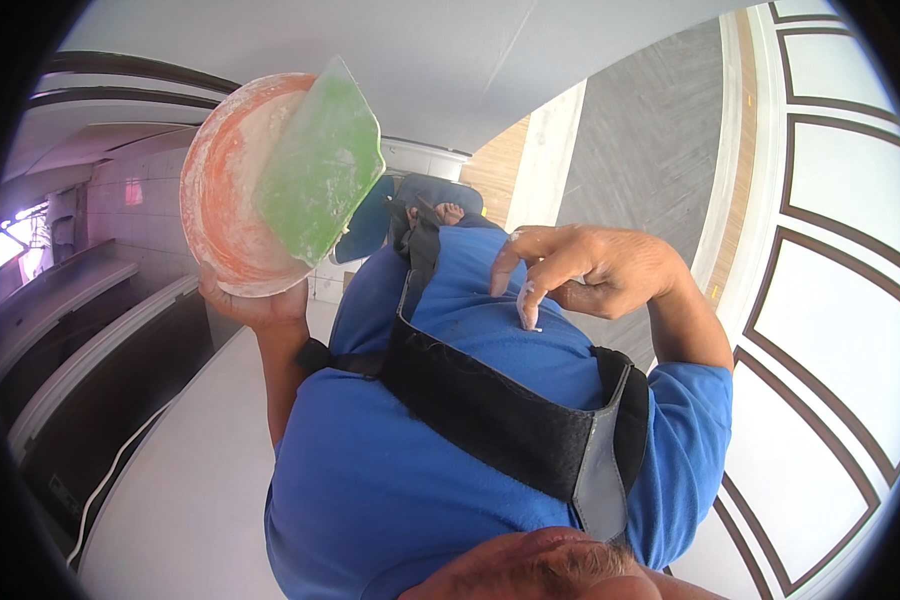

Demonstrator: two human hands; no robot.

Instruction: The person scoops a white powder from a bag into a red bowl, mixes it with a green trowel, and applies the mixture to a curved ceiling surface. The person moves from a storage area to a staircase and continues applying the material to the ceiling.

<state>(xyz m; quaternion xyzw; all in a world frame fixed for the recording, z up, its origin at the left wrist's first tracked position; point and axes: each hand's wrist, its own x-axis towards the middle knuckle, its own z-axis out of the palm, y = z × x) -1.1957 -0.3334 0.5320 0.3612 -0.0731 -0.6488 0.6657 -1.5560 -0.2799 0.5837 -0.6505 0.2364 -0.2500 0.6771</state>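
Observation:
My left hand (260,303) grips an orange plastic bowl (198,190) from below, its fingers partly hidden behind the rim. White paste is smeared over the bowl's inside. A translucent green scraper (322,165) leans across the bowl, its pointed end reaching past the far rim. Apart from the bowl, my right hand (600,270) hovers before the blue shirt. Its fingers are bent and spread, with white paste on the tips and nothing held between them.
A pale wall (370,40) rises ahead. Right of it runs a strip of grey floor (650,150), beside white panels with brown trim (820,310). Below me is a blue platform (365,225) with a bare foot on it. Dark open compartments (120,350) and a white cable (120,455) are on the left.

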